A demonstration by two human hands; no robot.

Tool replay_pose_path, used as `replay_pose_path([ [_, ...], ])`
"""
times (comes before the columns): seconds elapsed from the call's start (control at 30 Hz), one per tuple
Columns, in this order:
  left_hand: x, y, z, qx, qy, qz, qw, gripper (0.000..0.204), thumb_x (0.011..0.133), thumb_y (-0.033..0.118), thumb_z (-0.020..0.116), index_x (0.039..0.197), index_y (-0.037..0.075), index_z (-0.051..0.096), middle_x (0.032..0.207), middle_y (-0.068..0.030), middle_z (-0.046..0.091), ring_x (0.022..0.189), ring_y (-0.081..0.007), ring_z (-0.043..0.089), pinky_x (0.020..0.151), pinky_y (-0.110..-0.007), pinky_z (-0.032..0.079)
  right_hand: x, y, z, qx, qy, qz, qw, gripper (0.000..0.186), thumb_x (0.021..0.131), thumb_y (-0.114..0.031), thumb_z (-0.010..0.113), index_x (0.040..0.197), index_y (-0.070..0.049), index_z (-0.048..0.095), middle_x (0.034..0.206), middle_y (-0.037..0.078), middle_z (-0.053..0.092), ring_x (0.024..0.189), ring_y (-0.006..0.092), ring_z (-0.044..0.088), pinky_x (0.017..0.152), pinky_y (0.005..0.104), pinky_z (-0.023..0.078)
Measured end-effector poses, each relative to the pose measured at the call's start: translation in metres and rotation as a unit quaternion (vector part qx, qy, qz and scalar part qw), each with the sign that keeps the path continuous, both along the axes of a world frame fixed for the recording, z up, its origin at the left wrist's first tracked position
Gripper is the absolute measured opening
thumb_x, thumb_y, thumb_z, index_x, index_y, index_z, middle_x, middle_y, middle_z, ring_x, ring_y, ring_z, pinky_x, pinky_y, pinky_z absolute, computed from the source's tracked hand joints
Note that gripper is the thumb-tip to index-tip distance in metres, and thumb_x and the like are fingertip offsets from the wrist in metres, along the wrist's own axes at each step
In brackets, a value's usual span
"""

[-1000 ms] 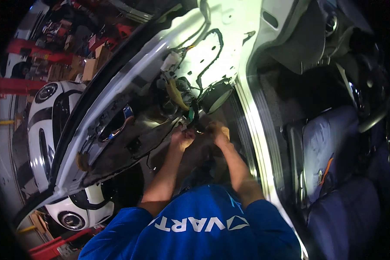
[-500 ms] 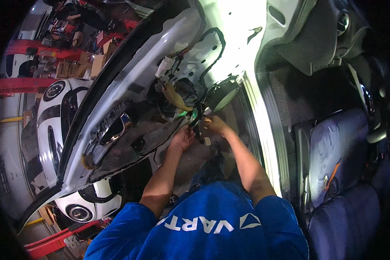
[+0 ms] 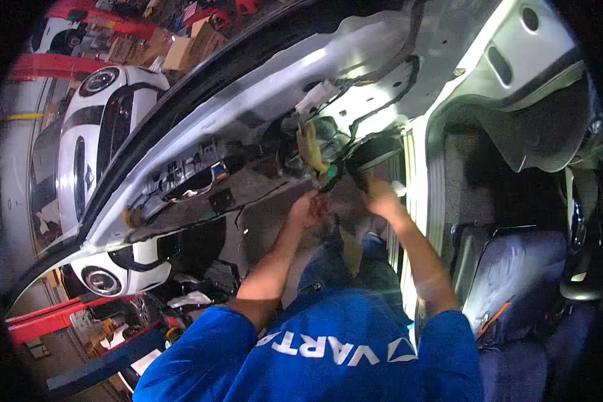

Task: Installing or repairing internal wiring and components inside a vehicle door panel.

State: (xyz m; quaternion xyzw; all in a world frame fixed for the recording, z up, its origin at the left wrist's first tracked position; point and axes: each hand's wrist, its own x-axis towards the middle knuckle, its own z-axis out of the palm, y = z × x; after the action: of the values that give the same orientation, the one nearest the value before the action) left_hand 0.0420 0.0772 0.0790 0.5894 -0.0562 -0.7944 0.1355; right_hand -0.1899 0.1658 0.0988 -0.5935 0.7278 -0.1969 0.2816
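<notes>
Currently working around wires point(image 3: 340, 167) beside green piece point(image 3: 331, 171), near lower edge of door point(image 3: 275, 75); curling left hand point(image 3: 307, 209) and right hand point(image 3: 380, 195), can't tell grip; apparently past stripping, leaving wires loose, not showing anything secured yet.

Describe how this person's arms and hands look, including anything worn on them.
Short blue sleeves leave the forearms bare. The left hand and right hand wear no visible gloves. The blue shirt has white printing across it.
</notes>
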Motion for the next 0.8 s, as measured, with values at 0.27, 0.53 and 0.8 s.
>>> replay_pose_path([
  [0.27, -0.043, 0.031, 0.002, -0.112, 0.056, 0.064, 0.990, 0.038, 0.092, 0.040, 0.047, 0.096, 0.004, 0.057, 0.088, -0.0123, 0.063, 0.077, -0.0228, 0.060, 0.071, -0.039, 0.048, -0.068, -0.012, 0.079, -0.146, 0.195, -0.026, 0.970, 0.044, 0.071, -0.010, 0.067, 0.113, -0.008, 0.052, 0.083, 0.014, 0.058, 0.082, 0.0296, 0.057, 0.079, 0.0411, 0.043],
  [0.53, -0.026, 0.078, 0.126, -0.334, -0.064, -0.478, 0.810, 0.035, 0.087, 0.023, 0.059, 0.113, 0.000, 0.055, 0.105, -0.0124, 0.062, 0.099, -0.0236, 0.059, 0.085, -0.035, 0.046, -0.053, 0.003, 0.010, -0.247, 0.067, -0.129, 0.958, 0.038, 0.071, -0.010, 0.069, 0.105, -0.006, 0.052, 0.108, 0.014, 0.050, 0.107, 0.0317, 0.046, 0.096, 0.0452, 0.034],
  [0.8, -0.083, 0.007, 0.285, -0.751, -0.134, -0.613, 0.208, 0.026, 0.078, 0.015, 0.066, 0.102, 0.005, 0.063, 0.110, -0.0117, 0.060, 0.108, -0.0282, 0.053, 0.093, -0.039, 0.042, 0.028, 0.022, -0.037, -0.192, 0.142, -0.209, 0.948, 0.042, 0.072, -0.010, 0.061, 0.113, -0.008, 0.055, 0.109, 0.017, 0.050, 0.109, 0.0332, 0.046, 0.105, 0.0519, 0.025],
])
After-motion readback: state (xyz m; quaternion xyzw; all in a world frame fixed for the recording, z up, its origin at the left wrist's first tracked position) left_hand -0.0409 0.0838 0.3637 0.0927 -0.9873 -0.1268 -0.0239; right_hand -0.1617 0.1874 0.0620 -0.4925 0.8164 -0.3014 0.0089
